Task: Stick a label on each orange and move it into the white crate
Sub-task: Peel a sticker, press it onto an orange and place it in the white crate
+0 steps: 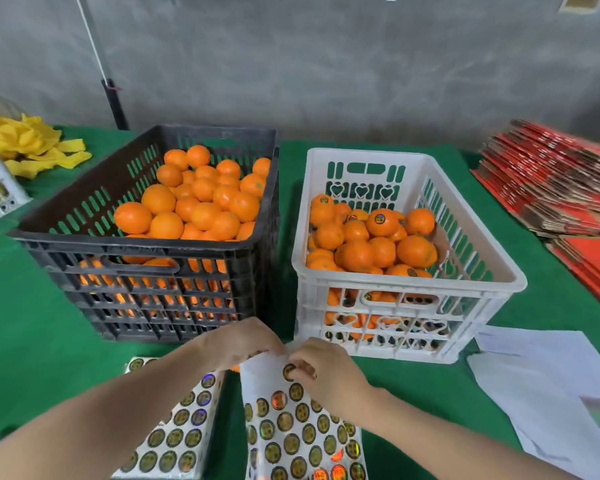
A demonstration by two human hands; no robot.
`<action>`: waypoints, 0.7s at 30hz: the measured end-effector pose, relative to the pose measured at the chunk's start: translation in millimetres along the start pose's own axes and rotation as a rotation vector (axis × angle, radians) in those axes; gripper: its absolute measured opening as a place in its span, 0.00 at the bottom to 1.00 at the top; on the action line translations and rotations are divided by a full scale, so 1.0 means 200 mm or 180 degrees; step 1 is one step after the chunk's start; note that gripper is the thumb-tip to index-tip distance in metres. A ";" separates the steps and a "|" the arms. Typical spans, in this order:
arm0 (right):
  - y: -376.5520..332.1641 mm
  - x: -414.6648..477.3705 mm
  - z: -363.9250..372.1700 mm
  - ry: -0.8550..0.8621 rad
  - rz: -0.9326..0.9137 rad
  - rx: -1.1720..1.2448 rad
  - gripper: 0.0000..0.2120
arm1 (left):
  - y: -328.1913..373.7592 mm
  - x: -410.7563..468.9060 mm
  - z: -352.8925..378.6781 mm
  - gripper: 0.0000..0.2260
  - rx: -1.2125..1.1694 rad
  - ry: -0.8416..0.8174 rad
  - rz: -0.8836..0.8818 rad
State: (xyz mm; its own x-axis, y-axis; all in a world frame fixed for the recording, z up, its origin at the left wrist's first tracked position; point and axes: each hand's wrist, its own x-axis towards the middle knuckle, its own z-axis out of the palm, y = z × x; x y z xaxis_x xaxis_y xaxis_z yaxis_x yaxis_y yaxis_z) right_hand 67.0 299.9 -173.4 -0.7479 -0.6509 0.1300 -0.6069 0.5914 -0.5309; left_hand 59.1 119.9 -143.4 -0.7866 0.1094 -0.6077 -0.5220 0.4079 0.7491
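Your right hand [329, 370] pinches a round gold label [289, 371] at the top of the sticker sheet [291, 431]. Your left hand [243, 344] grips that sheet's upper edge. Label print is too blurred to read. A second sheet [177, 431] lies just left. Beyond, on the green desk [32, 341]: the black crate [136, 242] holds bare oranges [201, 199], and the white crate [406, 282] beside it holds labelled oranges [381, 221].
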 end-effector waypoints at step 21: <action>-0.08 -0.09 -0.07 0.1040 -0.0158 0.0948 0.09 | -0.05 0.03 0.09 0.10 0.1060 0.0185 0.0795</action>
State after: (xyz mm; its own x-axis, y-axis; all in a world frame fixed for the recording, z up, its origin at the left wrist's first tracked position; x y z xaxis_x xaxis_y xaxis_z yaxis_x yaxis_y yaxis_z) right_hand 85.5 309.3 -155.1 -0.7945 -0.4621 0.3940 -0.5763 0.3691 -0.7292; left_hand 64.7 133.1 -159.3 -0.8977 0.1947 -0.3953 -0.1853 0.6471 0.7396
